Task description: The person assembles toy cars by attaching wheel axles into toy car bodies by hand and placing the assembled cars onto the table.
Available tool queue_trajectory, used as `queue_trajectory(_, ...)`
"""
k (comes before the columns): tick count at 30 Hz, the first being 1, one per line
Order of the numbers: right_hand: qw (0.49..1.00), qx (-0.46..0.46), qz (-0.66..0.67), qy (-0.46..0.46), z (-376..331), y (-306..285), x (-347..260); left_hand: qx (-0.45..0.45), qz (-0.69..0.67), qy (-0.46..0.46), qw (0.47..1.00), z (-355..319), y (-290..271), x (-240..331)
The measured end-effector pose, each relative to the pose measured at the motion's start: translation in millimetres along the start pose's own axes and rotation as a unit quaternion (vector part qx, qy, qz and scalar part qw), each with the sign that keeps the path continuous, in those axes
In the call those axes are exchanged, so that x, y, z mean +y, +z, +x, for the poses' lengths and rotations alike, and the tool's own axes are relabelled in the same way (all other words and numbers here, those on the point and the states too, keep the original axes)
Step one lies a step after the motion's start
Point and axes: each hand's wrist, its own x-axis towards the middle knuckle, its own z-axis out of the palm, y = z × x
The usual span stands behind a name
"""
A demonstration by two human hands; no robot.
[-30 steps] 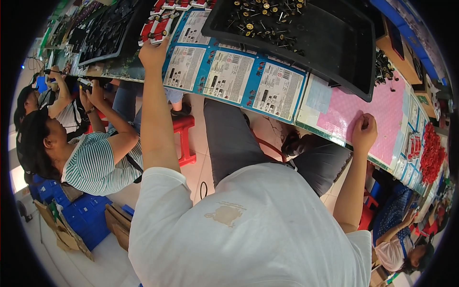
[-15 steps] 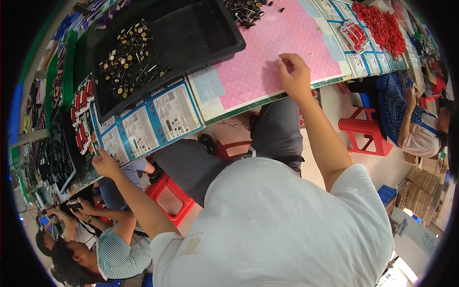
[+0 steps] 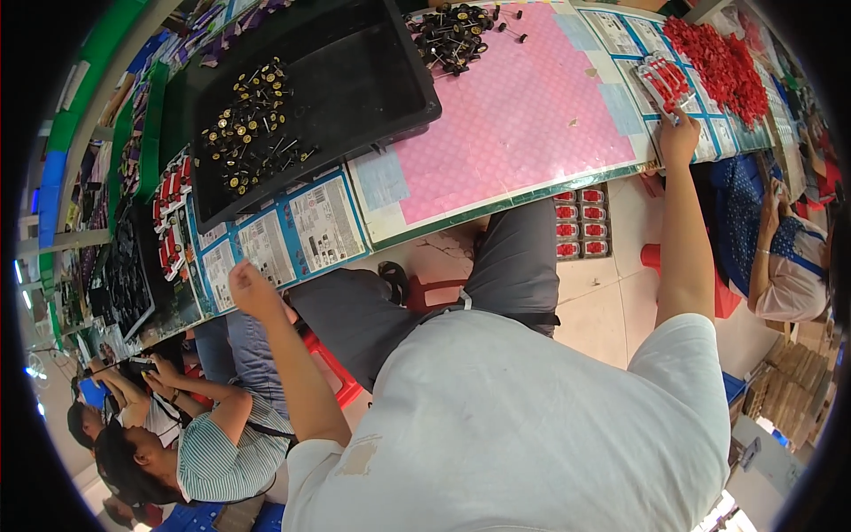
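Note:
My left hand (image 3: 253, 289) is off the near table edge, in front of the printed blue and white sheets (image 3: 263, 239). Its fingers are curled together, and whatever they may hold is hidden. Stretched out to the far right, my right hand (image 3: 680, 139) has its fingertips at the lower end of a group of red and white toy car bodies (image 3: 665, 82). Whether those fingers grip one is unclear. Black wheels on metal axles (image 3: 253, 120), some with yellow hubs, lie in a large black tray (image 3: 355, 75). More axles with black wheels (image 3: 452, 37) are heaped beside it.
A pink patterned mat (image 3: 514, 133) covers the table's middle. Red plastic parts (image 3: 718, 66) are piled at far right; other red and white car bodies (image 3: 172, 217) lie left. Below the table stands a box of red toy cars (image 3: 581, 222). Co-workers sit on both sides.
My right hand has moved from over the pink mat to the toy car bodies on the right. My left hand has drawn back rightward from the left-hand car bodies.

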Motion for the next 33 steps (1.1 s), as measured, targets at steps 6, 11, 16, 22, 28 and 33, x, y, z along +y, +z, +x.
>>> queue_trajectory(6,0.997,0.047,0.032,-0.052,-53,-34,-57,-0.221,-0.186,-0.102,0.952,-78,51,113)
queue_trajectory(11,0.953,-0.066,0.254,-0.15,-183,-121,-188,-0.508,-0.353,-0.156,0.77,-137,84,201)
queue_trajectory(16,0.776,-0.333,0.45,-0.289,-223,-157,-253,-0.51,-0.54,-0.313,0.591,-152,92,235)
queue_trajectory(22,0.87,-0.186,0.397,-0.226,-76,-23,-227,-0.419,-0.471,-0.287,0.721,-106,75,210)
queue_trajectory(28,0.923,-0.166,0.273,-0.215,1,88,-232,-0.418,-0.382,-0.267,0.78,-104,78,169)
queue_trajectory(33,0.924,-0.133,0.278,-0.225,-8,90,-260,-0.407,-0.401,-0.237,0.786,-105,76,159)
